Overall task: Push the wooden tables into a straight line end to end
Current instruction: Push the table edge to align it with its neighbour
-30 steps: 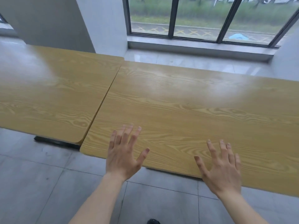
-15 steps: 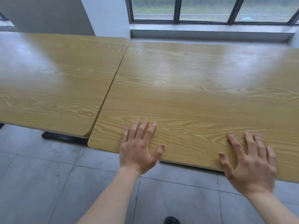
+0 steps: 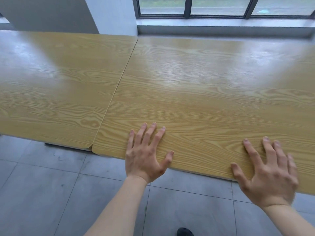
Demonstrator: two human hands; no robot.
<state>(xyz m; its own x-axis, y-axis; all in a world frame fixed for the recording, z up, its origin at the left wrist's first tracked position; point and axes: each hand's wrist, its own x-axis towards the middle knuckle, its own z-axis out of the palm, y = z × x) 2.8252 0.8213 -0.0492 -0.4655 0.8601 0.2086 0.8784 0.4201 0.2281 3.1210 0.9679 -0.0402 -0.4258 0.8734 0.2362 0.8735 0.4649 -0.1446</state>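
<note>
Two light wooden tables stand side by side. The left table (image 3: 56,86) and the right table (image 3: 204,92) meet along a thin seam, their near corners almost level. My left hand (image 3: 146,154) lies flat, fingers spread, on the right table's near edge close to the seam. My right hand (image 3: 267,171) lies flat on the same edge further right. Neither hand grips anything.
A grey pillar (image 3: 109,16) and a low window sill (image 3: 221,29) run just behind the tables' far edges. Grey floor tiles (image 3: 51,193) lie on my side. A dark table foot (image 3: 64,145) shows under the left table, and a shoe tip (image 3: 185,232) below.
Both hands came down from hovering and now press flat on the right table's near edge. The right table slid away from me, so its near corner now almost lines up with the left table's.
</note>
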